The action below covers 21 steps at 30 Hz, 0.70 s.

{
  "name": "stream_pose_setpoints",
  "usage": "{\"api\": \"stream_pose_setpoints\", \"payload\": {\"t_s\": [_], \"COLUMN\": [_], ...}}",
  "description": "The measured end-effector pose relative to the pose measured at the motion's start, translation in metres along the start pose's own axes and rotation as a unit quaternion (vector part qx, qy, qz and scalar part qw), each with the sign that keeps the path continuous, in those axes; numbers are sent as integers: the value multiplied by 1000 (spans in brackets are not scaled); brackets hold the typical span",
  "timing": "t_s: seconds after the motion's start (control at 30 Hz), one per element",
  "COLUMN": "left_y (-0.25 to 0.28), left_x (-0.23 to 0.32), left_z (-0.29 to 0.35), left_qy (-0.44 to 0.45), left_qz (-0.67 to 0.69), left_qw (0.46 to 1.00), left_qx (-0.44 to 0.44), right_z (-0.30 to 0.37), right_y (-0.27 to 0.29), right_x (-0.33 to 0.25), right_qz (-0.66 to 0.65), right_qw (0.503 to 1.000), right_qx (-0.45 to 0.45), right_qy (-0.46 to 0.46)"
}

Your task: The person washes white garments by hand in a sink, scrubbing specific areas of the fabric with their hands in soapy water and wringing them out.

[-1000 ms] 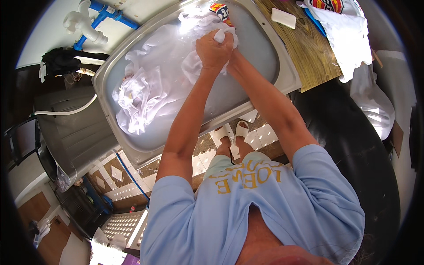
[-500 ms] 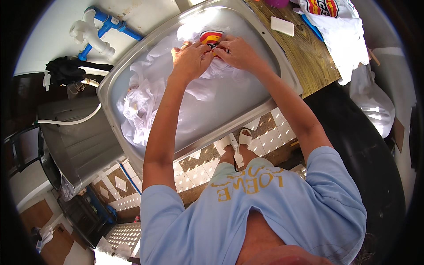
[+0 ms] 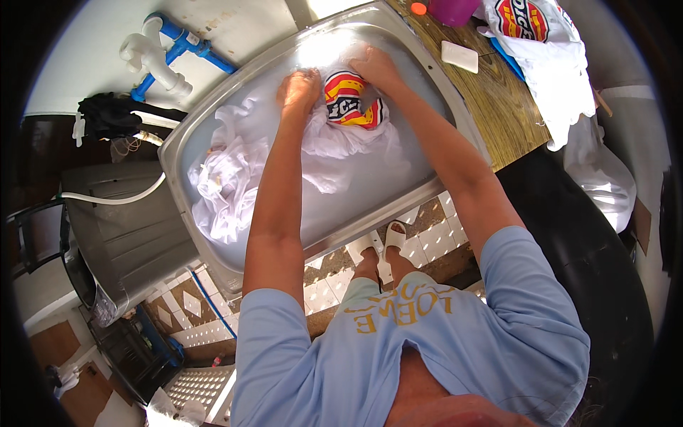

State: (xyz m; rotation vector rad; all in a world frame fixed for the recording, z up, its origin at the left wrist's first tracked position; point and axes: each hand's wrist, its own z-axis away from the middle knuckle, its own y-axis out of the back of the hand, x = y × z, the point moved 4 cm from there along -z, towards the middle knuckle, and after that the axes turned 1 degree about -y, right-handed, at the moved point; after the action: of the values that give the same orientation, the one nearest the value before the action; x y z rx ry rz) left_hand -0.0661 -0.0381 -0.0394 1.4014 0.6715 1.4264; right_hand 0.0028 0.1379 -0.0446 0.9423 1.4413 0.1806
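Observation:
A white shirt [image 3: 343, 139] with a red, yellow and black print lies in cloudy water in a grey sink basin [image 3: 186, 117]. At the print's left, my left hand [image 3: 299, 89] is closed on the shirt's cloth, its fingertips partly hidden. My right hand [image 3: 375, 67] curls over the cloth at the print's upper right, fingers bent and partly lost in glare and water. Between the hands the print bulges up above the surface. More white cloth [image 3: 226, 178] is bunched at the basin's left side.
On the wooden counter [image 3: 509, 107] at the right are a white soap bar [image 3: 459, 57], a purple container [image 3: 454, 10], an orange cap [image 3: 418, 8] and another printed white shirt [image 3: 562, 71] hanging over its edge. Blue and white pipes [image 3: 178, 51] run along the back wall.
My hands have moved apart and toward the basin's far side, off the print. More of the print now shows, spread between them. The view has shifted slightly.

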Motion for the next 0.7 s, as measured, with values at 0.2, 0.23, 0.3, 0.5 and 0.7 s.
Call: {"api": "stream_pose_setpoints", "payload": {"t_s": [0.2,0.23,0.3,0.5,0.7], "left_y": [52,66,84,120,157], "left_x": [-17,-14,-8,13,18], "left_z": [33,39,50,61,87], "left_qy": [-101,-154,-236,-330,-365], "left_qz": [234,167,110,389,356], "left_qw": [950,929,873,816,821], "left_qx": [181,292,413,273,258], "right_z": [15,15,19,10,13], "right_y": [52,58,66,80,108], "right_x": [-20,-28,-39,-30,-62], "right_qz": [-167,-158,-137,257,279], "right_qw": [986,985,975,933,940], "right_qx": [3,-47,-145,-168,-108], "right_qy": [28,51,95,187,166]}}
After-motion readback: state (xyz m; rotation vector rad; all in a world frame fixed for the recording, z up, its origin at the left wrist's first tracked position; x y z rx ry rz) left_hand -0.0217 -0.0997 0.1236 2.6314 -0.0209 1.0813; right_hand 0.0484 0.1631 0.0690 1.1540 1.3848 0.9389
